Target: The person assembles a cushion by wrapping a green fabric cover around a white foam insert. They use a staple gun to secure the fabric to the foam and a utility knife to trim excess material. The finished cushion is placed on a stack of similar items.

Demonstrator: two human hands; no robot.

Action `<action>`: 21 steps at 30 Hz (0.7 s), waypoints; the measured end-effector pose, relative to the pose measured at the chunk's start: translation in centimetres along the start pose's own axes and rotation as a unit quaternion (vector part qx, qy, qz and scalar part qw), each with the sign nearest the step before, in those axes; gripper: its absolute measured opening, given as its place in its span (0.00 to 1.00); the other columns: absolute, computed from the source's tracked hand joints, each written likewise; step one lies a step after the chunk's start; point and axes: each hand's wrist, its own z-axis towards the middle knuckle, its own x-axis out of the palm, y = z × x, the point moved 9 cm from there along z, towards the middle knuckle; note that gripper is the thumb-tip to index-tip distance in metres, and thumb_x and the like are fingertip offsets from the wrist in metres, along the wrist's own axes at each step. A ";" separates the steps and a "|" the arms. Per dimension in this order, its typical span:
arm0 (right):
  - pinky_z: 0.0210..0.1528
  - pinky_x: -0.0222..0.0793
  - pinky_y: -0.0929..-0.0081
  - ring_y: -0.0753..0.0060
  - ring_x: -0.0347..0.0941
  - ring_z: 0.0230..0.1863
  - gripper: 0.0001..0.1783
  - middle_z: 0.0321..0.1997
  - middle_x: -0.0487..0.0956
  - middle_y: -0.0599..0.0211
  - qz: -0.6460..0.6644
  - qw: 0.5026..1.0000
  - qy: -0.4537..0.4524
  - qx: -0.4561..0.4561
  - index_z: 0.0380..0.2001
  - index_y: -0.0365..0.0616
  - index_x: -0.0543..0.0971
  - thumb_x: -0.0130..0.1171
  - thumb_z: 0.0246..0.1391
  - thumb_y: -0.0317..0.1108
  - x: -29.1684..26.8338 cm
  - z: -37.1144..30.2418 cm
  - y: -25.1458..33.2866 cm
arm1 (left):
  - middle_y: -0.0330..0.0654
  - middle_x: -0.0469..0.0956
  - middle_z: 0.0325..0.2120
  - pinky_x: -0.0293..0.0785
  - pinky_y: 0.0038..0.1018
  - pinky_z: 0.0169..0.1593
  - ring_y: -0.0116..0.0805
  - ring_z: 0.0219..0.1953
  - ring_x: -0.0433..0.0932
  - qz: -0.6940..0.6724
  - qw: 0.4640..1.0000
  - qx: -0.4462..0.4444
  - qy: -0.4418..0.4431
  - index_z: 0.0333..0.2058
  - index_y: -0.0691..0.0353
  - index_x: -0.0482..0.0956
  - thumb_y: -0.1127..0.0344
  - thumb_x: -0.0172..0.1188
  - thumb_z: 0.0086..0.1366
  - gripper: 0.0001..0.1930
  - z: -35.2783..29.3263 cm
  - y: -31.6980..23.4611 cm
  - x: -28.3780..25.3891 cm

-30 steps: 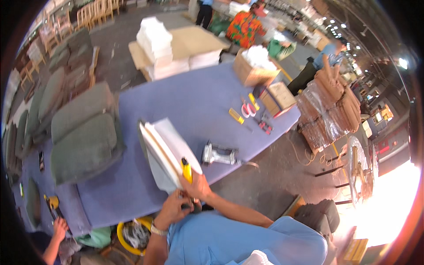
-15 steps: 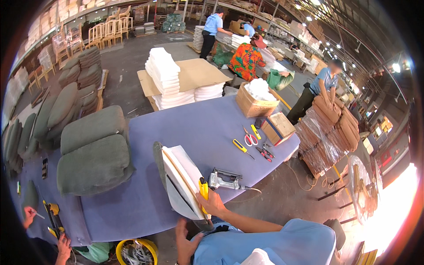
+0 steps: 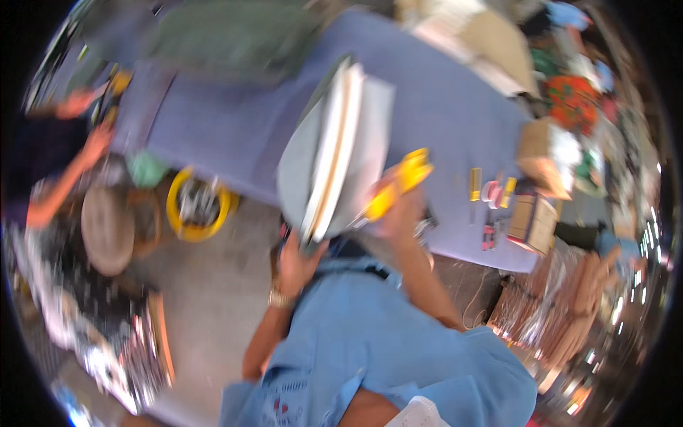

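Note:
A chair cushion (image 3: 329, 160) stands on edge at the near side of the blue-covered table, its thin board edge showing between white and grey layers. My left hand (image 3: 297, 265) is closed around its lower end. To the right of the cushion, my right hand (image 3: 403, 213) grips a yellow utility knife (image 3: 404, 181), blurred by motion. Whether the knife touches the cushion I cannot tell. A bit of grey metal shows behind my right wrist, mostly hidden.
Red-handled pliers (image 3: 488, 237), scissors (image 3: 491, 192) and a yellow screwdriver (image 3: 475, 186) lie on the table (image 3: 455, 135) to the right, beside a small carton (image 3: 532, 222). A yellow bucket (image 3: 192, 231) of scraps stands below the table edge. A co-worker's arms (image 3: 71, 174) are at far left.
My view has swung round and down. My left hand has come up to grasp the cushion's lower end. My right hand has moved the knife away from the cushion's edge.

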 end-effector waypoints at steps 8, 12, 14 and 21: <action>0.30 0.73 0.68 0.69 0.80 0.25 0.27 0.27 0.81 0.61 -0.456 0.889 -0.017 -0.035 0.43 0.36 0.78 0.66 0.61 0.53 -21.8 11.4 -4.0 | 0.51 0.85 0.47 0.81 0.38 0.50 0.52 0.46 0.85 0.173 0.974 0.147 -0.014 0.58 0.65 0.78 0.69 0.72 0.60 0.27 3.3 -15.5 -9.8; 0.34 0.76 0.66 0.64 0.83 0.27 0.31 0.34 0.83 0.58 -0.475 0.879 -0.045 0.017 0.53 0.37 0.78 0.66 0.60 0.53 -30.1 14.9 -8.6 | 0.48 0.82 0.55 0.76 0.40 0.61 0.51 0.56 0.81 0.222 0.935 0.273 0.043 0.59 0.62 0.79 0.75 0.69 0.58 0.28 4.5 -24.8 -12.6; 0.38 0.77 0.66 0.61 0.84 0.33 0.32 0.39 0.84 0.55 -0.542 0.839 -0.049 0.013 0.57 0.39 0.78 0.67 0.59 0.53 -31.3 16.8 -8.8 | 0.47 0.78 0.61 0.63 0.46 0.72 0.50 0.66 0.74 0.217 0.935 0.266 0.084 0.61 0.61 0.78 0.76 0.68 0.58 0.30 5.8 -26.4 -12.3; 0.51 0.76 0.67 0.63 0.82 0.50 0.25 0.54 0.84 0.54 -0.327 0.932 -0.035 -0.150 0.64 0.44 0.77 0.62 0.65 0.38 -21.2 17.2 3.8 | 0.42 0.74 0.66 0.46 0.54 0.76 0.49 0.74 0.61 0.231 0.932 0.276 0.043 0.61 0.56 0.77 0.63 0.75 0.55 0.33 11.2 -27.8 -13.0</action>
